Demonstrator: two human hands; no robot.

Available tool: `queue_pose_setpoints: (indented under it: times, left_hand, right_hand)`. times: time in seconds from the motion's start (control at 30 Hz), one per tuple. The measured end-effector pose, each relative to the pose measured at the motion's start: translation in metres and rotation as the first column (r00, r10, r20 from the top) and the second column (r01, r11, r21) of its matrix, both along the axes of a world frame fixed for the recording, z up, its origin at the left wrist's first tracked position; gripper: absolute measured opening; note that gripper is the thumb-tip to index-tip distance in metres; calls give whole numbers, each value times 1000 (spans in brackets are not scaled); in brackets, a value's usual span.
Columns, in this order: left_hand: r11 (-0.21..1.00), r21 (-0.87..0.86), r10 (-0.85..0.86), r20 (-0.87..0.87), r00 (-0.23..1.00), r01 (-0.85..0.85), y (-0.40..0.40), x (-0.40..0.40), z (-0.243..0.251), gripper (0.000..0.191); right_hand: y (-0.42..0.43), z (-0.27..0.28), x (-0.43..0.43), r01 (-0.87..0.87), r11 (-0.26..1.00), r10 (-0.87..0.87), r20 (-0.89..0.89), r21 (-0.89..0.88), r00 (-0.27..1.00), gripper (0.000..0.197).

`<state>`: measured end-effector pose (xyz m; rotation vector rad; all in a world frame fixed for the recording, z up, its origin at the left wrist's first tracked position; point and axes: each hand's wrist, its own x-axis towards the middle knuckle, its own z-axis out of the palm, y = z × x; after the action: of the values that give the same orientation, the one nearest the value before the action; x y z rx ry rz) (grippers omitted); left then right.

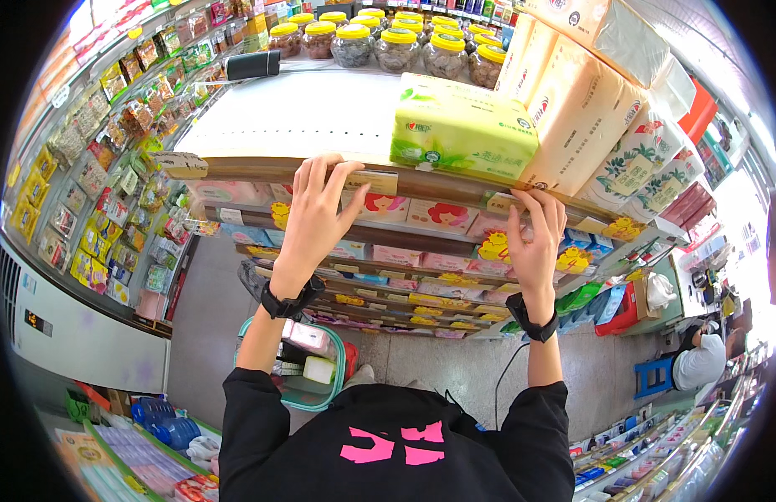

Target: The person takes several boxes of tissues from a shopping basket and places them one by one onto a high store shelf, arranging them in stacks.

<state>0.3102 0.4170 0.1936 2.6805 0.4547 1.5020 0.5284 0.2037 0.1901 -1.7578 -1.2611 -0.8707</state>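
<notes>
My left hand (323, 210) rests with spread fingers on the front edge of the shop shelf's top board, at a price label (380, 182). Farther right, my right hand (536, 235) has its fingertips at another price tag (500, 202) on the same edge, below the tissue packs. Between and beyond the hands, a green pack of tissues (463, 128) lies on the white top shelf (287, 113). Peach tissue packs (579, 113) stand beside it on the right. Boxes with a red-haired figure (442, 213) sit on the tier below. Both wrists wear black bands.
Jars with yellow lids (397, 50) stand at the back of the shelf, with a black cylinder (252, 64) to their left. A teal-rimmed basket (343, 357) with packs is on the floor. A person (700, 361) sits by a blue stool (653, 378) at the right.
</notes>
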Motion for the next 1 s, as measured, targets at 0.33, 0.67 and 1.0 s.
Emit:
queue_pose_setpoints:
  times: [0.33,0.67,1.0]
  left_hand:
    - [988,-92,-125,9,992,125,12,-2,16,3]
    - [972,-191,-143,-11,990,138,31,-12,29,4]
    - [985,-170,1,-4,1000,-2,49,-46,27,5]
  right_hand:
    - [5,8,-5,14,1000,-11,96,-28,995,17]
    - [36,7,-25,-79,997,80,104,-15,991,20]
    - [63,7,-46,-185,982,186,65,-22,980,22]
